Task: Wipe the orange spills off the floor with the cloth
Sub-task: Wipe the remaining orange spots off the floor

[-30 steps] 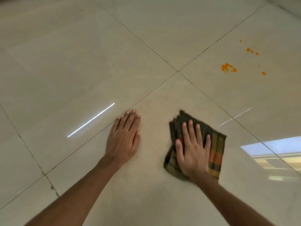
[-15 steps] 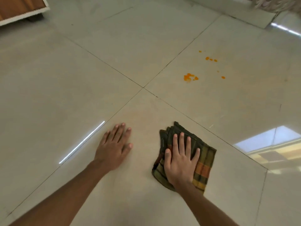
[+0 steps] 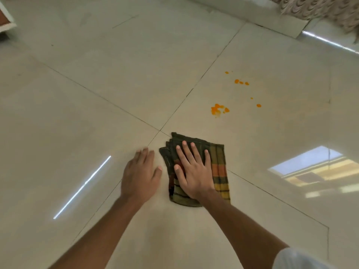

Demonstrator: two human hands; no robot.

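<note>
One camera sees all this, worn on the person's head. It faces forward and steeply down at the tiled floor point(image 3: 93, 105), from close above it. The left hand point(image 3: 138, 177) and right hand point(image 3: 194, 171) reach in from the bottom edge to near the middle of the wide view. The skirting point(image 3: 262, 18) crosses the top right corner.

Glossy beige floor point(image 3: 97, 94) of large tiles, with thin dark grout lines point(image 3: 120, 108) crossing. A bright streak point(image 3: 82, 187) reflects at left, a window glare point(image 3: 307, 162) at right. Patterned curtain point(image 3: 320, 8) top right; wood furniture point(image 3: 5, 25) top left.
</note>
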